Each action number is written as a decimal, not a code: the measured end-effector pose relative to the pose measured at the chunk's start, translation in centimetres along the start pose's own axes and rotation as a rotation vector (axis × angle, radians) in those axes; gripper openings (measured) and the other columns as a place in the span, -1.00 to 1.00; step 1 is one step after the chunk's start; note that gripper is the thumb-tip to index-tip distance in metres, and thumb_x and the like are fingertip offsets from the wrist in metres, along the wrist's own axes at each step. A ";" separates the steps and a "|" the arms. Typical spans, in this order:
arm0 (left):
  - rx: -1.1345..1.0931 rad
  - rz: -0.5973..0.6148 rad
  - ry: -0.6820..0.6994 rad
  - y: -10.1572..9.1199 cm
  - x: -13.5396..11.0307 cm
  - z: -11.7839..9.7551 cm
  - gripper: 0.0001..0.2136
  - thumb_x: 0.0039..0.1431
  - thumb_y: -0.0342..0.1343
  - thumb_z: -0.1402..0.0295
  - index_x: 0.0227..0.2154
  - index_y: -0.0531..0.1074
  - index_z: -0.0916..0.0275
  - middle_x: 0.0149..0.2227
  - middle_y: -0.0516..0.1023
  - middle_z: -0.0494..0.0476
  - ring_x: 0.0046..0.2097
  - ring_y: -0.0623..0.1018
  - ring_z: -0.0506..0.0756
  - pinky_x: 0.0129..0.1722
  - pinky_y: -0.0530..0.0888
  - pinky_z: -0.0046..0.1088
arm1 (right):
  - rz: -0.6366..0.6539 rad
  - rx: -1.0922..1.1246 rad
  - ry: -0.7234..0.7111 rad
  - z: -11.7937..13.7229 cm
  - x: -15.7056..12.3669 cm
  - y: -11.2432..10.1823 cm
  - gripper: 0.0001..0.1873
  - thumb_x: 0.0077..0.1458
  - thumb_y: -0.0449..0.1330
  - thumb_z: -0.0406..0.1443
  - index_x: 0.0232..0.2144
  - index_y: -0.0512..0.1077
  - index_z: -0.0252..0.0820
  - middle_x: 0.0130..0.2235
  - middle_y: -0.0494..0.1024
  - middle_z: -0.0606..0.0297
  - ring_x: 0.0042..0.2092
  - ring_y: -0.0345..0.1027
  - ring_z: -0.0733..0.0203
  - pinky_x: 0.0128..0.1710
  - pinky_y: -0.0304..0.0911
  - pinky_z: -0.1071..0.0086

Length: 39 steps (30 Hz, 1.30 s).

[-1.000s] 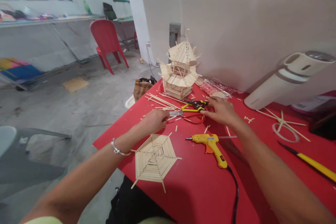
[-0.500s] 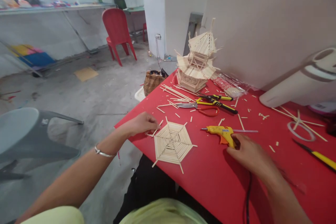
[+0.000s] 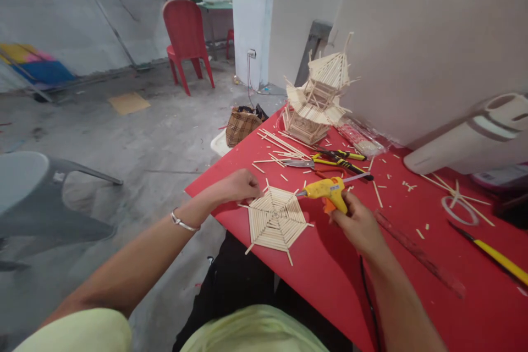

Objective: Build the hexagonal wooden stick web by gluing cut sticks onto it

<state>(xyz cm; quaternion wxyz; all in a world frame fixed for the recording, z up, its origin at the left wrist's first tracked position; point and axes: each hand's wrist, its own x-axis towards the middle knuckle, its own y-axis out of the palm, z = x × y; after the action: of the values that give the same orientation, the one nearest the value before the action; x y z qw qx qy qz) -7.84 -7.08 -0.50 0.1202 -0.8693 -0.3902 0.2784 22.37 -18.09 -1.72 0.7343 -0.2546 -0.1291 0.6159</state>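
Observation:
A flat web-shaped panel of thin wooden sticks lies near the front edge of the red table, its spoke ends jutting out. My left hand is closed at the panel's upper left edge, fingers pinched together; whatever is between them is hidden. My right hand grips a yellow glue gun by its handle, raised over the table. The gun's nozzle points left, close to the panel's upper right corner. A glue stick protrudes from its back, and a black cord trails down.
A tiered stick pagoda stands at the table's far corner. Before it lie loose sticks, scissors and yellow-black pliers. Right are a large cardboard tube, a tape ring and a yellow-handled tool.
My right hand has lifted the glue gun and brought it left, its nozzle now near the panel. My left hand has shifted slightly along the panel's upper left edge. The view has moved a little.

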 end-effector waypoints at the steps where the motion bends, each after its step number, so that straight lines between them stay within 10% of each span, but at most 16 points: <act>1: 0.002 -0.002 0.007 0.0 0.1 0.1 -0.77 -0.03 0.14 0.36 -0.70 0.31 0.25 -0.70 0.31 -0.03 -0.62 0.29 -0.07 -0.62 0.19 -0.54 | -0.004 0.014 -0.003 0.4 0.3 0.8 -0.70 -0.04 0.15 -0.20 -0.20 0.37 -0.09 -0.44 0.49 0.42 -0.43 0.34 0.18 -0.40 0.21 0.34; 9: 0.040 -0.001 -0.012 0.2 -0.2 -0.3 -0.70 -0.02 0.15 0.32 -0.72 0.18 0.22 -0.71 0.19 -0.09 -0.63 0.23 -0.08 -0.62 0.16 -0.53 | -0.072 0.005 -0.042 0.1 1.5 4.2 -0.68 -0.05 0.17 -0.15 -0.23 0.44 -0.16 -0.34 0.54 0.32 -0.39 0.32 0.17 -0.36 0.22 0.33; 39: 0.203 -0.033 0.014 0.1 -0.1 -0.1 -0.67 0.03 0.15 0.25 -0.68 0.16 0.20 -0.68 0.21 -0.08 -0.57 0.18 -0.05 -0.53 0.06 -0.45 | -0.047 -0.035 -0.055 0.1 1.1 4.2 -0.68 -0.04 0.15 -0.15 -0.22 0.47 -0.11 -0.30 0.58 0.31 -0.31 0.36 0.11 -0.31 0.24 0.33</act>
<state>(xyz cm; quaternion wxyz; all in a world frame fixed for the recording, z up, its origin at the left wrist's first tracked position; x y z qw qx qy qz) -7.75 -7.22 -0.46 0.2147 -0.8481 -0.3733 0.3086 19.01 -16.55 -3.96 0.7401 -0.2473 -0.1660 0.6030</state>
